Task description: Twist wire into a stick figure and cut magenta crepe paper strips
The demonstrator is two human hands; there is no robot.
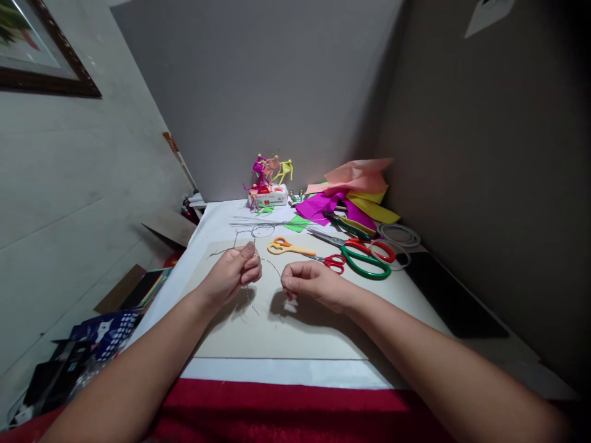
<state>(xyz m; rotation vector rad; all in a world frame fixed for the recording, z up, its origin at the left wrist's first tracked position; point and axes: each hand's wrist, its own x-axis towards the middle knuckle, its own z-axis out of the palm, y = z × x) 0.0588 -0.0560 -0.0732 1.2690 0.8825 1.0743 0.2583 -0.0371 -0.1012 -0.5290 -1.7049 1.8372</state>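
Your left fingers [249, 251] pinch bare wire [272, 267]; your right fingers [289, 283] close on its end. Wrapped figures [268, 175] stand finished beyond.

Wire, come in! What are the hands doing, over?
Left hand pinching thin dark wire. Right hand at the wire, grip unclear. Orange-handled scissors just beyond, not touching.

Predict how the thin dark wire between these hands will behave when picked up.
The thin dark wire probably feels light and bends easily, being so fine where it runs from the left hand toward the right hand. It likely keeps its shape, since it stands in open curves over the pale board instead of lying limp.
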